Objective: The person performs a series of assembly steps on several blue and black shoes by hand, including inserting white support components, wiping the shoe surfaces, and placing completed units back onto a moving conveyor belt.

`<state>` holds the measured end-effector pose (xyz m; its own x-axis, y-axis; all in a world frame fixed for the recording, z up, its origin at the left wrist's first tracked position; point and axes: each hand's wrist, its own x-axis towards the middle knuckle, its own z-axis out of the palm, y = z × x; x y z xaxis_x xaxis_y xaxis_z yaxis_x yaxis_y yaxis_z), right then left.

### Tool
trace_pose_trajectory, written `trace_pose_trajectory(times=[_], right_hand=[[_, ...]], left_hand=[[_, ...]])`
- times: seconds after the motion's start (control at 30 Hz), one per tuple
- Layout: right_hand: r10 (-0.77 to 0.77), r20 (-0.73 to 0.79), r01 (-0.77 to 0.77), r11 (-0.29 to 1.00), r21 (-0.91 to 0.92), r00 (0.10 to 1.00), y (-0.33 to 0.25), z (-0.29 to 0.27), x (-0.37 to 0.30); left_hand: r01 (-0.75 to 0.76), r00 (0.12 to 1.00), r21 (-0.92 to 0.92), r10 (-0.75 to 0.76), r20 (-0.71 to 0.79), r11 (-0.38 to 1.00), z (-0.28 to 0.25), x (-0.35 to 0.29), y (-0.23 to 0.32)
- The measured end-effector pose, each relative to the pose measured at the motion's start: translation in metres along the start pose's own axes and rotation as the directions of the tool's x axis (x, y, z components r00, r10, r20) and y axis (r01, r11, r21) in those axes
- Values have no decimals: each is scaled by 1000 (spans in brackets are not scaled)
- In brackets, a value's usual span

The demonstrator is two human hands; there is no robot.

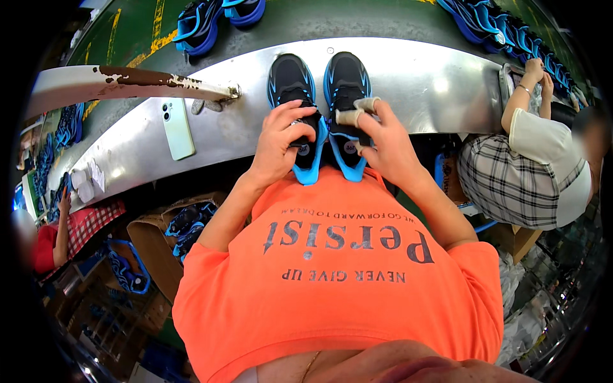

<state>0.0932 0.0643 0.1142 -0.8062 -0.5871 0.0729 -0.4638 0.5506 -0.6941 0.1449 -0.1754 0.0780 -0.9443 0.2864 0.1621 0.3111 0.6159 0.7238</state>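
Two black and blue sneakers stand side by side at the near edge of the metal bench, toes pointing away from me. My left hand [284, 137] is closed at the ankle opening of the left sneaker [290, 80], its fingers curled over the tongue area. At the right sneaker [347, 76], my right hand [386, 137] grips the tongue and collar, with pale cloth covers on some of its fingers. Light insoles show inside both heels. My fingers partly hide the laces and openings.
A pale green phone [177, 129] lies on the metal bench [440, 83], beside a chipped white metal bar [128, 82]. More sneakers [199, 29] stand on the green line beyond. Co-workers sit at both sides, one in a plaid garment [511, 179]. A cardboard box [156, 239] holds shoes.
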Motion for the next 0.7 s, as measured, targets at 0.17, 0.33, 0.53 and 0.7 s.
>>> trace_pose_trajectory(times=[0.17, 0.33, 0.53, 0.7], right_hand=[[-182, 57, 191, 943, -273, 982, 2, 14, -16], [-190, -47, 171, 949, -266, 981, 5, 38, -14], [-93, 65, 88, 993, 84, 994, -8, -21, 1], [-10, 46, 13, 997, -76, 999, 4, -12, 20]], left_hand=[[-62, 997, 501, 76, -8, 863, 20, 0, 12], [43, 991, 342, -85, 106, 939, 6, 10, 22], [162, 981, 175, -139, -138, 971, -15, 26, 16], [232, 960, 23, -225, -168, 972, 2, 32, 24]])
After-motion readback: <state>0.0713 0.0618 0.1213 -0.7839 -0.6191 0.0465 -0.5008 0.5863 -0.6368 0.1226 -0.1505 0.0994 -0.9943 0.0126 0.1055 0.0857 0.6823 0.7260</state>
